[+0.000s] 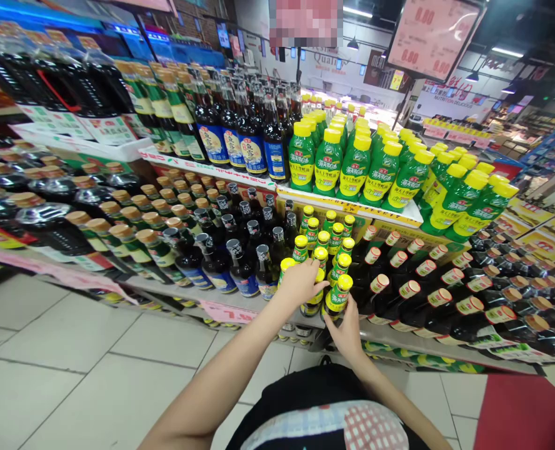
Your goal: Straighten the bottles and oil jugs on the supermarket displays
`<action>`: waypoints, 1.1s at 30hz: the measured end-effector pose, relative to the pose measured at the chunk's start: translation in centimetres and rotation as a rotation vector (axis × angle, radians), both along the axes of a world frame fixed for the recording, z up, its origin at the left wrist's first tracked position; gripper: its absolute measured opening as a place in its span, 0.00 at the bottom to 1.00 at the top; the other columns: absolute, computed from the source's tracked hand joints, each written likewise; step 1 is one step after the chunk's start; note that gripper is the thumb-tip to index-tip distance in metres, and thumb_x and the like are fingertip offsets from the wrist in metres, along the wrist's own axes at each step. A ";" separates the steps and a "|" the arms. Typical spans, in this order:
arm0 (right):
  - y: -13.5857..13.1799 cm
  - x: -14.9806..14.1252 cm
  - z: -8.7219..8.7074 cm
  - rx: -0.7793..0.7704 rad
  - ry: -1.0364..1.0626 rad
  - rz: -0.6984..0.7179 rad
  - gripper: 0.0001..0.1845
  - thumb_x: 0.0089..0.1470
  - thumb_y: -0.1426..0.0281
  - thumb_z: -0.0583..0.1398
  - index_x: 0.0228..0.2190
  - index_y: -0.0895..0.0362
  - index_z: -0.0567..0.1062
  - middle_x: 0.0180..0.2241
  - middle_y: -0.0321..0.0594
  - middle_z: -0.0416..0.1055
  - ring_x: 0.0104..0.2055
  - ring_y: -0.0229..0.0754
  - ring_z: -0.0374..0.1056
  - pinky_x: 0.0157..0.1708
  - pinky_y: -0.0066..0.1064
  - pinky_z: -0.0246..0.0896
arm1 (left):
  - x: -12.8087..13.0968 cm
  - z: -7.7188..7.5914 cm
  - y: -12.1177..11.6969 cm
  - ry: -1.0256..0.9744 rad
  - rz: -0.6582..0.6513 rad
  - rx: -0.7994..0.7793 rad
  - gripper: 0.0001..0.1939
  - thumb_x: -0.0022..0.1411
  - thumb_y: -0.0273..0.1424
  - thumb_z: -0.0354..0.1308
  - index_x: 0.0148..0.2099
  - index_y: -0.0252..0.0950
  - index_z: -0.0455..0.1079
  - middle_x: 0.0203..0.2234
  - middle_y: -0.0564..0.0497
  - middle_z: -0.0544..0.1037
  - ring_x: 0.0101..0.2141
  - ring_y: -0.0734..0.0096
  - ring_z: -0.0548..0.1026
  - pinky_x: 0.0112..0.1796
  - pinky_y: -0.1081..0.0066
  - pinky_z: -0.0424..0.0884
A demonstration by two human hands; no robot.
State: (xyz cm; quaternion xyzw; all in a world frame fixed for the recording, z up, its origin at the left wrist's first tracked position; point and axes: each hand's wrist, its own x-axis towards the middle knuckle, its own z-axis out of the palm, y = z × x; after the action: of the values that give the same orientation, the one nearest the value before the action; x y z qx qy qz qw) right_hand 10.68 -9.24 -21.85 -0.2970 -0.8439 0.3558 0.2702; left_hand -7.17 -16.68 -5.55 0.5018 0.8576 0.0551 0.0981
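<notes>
My left hand [300, 284] reaches over the front of a group of small glass sauce bottles with yellow caps and green neck labels. Its thumb and fingers close around the cap and neck of one sauce bottle [312, 305], partly hidden by the hand. To the right, my right hand [345, 330] wraps low around the front sauce bottle [337, 299], thumb on its left and fingers on its right. That bottle stands nearly upright at the shelf's front edge. More of these yellow-capped bottles [311, 232] stand in rows behind both hands.
Dark bottles with blue labels [244, 278] crowd in on the left, and dark bottles with red-and-cream caps [409, 290] on the right. Green squeeze bottles [355, 165] fill the raised shelf [352, 209] above. A pink price sign [225, 312] hangs along the lower shelf edge.
</notes>
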 end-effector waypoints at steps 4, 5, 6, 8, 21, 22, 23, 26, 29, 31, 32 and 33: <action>0.2 0.1 -3.3 -0.076 -0.108 0.021 0.45 0.56 0.63 0.61 0.66 0.62 0.48 0.61 0.62 0.62 0.62 0.59 0.63 0.58 0.50 0.64 | -0.4 -0.1 -0.4 -0.061 -0.108 0.005 0.21 0.68 0.36 0.56 0.60 0.36 0.64 0.51 0.45 0.75 0.49 0.54 0.76 0.45 0.61 0.72; 0.3 0.0 -3.7 -0.098 -0.133 0.010 0.44 0.57 0.63 0.61 0.66 0.63 0.48 0.59 0.63 0.64 0.60 0.60 0.66 0.55 0.50 0.66 | -0.3 -0.2 -0.3 -0.047 -0.086 -0.019 0.19 0.69 0.36 0.54 0.58 0.36 0.65 0.49 0.45 0.75 0.48 0.54 0.77 0.43 0.62 0.72; 0.4 -0.2 -3.9 -0.114 -0.154 -0.001 0.43 0.57 0.63 0.60 0.66 0.63 0.48 0.58 0.63 0.66 0.58 0.61 0.68 0.53 0.50 0.68 | -0.3 -0.2 -0.2 -0.024 -0.049 -0.037 0.18 0.69 0.38 0.54 0.57 0.35 0.66 0.47 0.44 0.76 0.47 0.53 0.77 0.42 0.62 0.72; 0.4 -0.5 -4.3 -0.122 -0.175 -0.016 0.43 0.58 0.62 0.60 0.65 0.64 0.48 0.55 0.64 0.68 0.56 0.62 0.70 0.49 0.50 0.69 | 0.0 -0.3 0.3 0.017 0.029 -0.057 0.21 0.69 0.43 0.53 0.54 0.32 0.67 0.45 0.41 0.77 0.45 0.51 0.77 0.40 0.62 0.72; 0.6 -0.3 -5.2 -0.122 -0.147 0.011 0.42 0.59 0.58 0.60 0.65 0.62 0.48 0.57 0.62 0.67 0.57 0.61 0.70 0.49 0.48 0.70 | -1.2 -0.5 -0.3 -0.005 -0.028 -0.021 0.19 0.69 0.42 0.54 0.55 0.34 0.68 0.45 0.43 0.77 0.45 0.52 0.78 0.42 0.61 0.72; 0.7 -0.3 -5.2 -0.129 -0.143 0.013 0.42 0.59 0.59 0.60 0.65 0.62 0.48 0.57 0.62 0.67 0.57 0.61 0.70 0.50 0.48 0.70 | -1.0 -0.6 0.0 0.021 0.010 -0.044 0.22 0.70 0.45 0.52 0.54 0.32 0.68 0.44 0.41 0.78 0.43 0.50 0.78 0.40 0.60 0.72; 0.7 -0.3 -5.1 -0.137 -0.142 0.017 0.42 0.59 0.59 0.60 0.65 0.62 0.48 0.58 0.62 0.67 0.57 0.61 0.70 0.50 0.48 0.69 | -0.8 -0.6 0.2 0.038 0.043 -0.065 0.25 0.71 0.48 0.49 0.52 0.31 0.68 0.42 0.39 0.78 0.42 0.48 0.78 0.39 0.60 0.71; 1.0 -0.1 -5.3 -0.167 -0.144 0.039 0.44 0.58 0.59 0.61 0.65 0.61 0.47 0.58 0.61 0.67 0.58 0.61 0.69 0.52 0.49 0.68 | -0.4 -0.5 0.3 0.036 0.061 -0.045 0.30 0.69 0.53 0.49 0.53 0.29 0.67 0.44 0.37 0.77 0.43 0.48 0.78 0.39 0.61 0.71; 1.2 0.1 -6.0 -0.218 -0.153 0.058 0.47 0.55 0.62 0.64 0.66 0.59 0.47 0.58 0.58 0.67 0.58 0.59 0.69 0.54 0.48 0.68 | -0.7 -0.3 -0.4 -0.041 -0.074 0.041 0.24 0.67 0.42 0.58 0.59 0.35 0.66 0.53 0.43 0.74 0.49 0.55 0.77 0.43 0.64 0.72; 1.2 0.1 -6.6 -0.231 -0.180 0.043 0.46 0.53 0.64 0.64 0.65 0.60 0.49 0.58 0.59 0.68 0.58 0.59 0.69 0.54 0.48 0.68 | -1.2 -0.3 -0.7 -0.093 -0.146 0.061 0.21 0.67 0.34 0.58 0.60 0.38 0.66 0.54 0.47 0.74 0.50 0.58 0.76 0.47 0.65 0.71; 1.2 0.1 -6.9 -0.224 -0.199 0.028 0.44 0.53 0.65 0.64 0.65 0.60 0.50 0.57 0.60 0.68 0.58 0.60 0.69 0.53 0.48 0.68 | -1.4 -0.4 -0.7 -0.101 -0.147 0.057 0.19 0.67 0.32 0.57 0.59 0.38 0.67 0.52 0.47 0.75 0.50 0.58 0.76 0.47 0.64 0.71; 1.1 0.0 -7.1 -0.211 -0.218 0.011 0.43 0.53 0.65 0.64 0.64 0.61 0.52 0.57 0.62 0.68 0.58 0.60 0.69 0.53 0.49 0.68 | -1.6 -0.5 -0.7 -0.097 -0.129 0.051 0.19 0.67 0.33 0.58 0.59 0.37 0.68 0.50 0.47 0.76 0.49 0.56 0.76 0.48 0.62 0.71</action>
State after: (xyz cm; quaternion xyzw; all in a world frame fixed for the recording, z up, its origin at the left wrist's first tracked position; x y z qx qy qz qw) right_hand 10.67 -8.14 -28.98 -0.3561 -0.8277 0.4097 0.1421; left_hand -8.74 -17.36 -6.08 0.5550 0.8161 0.0948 0.1302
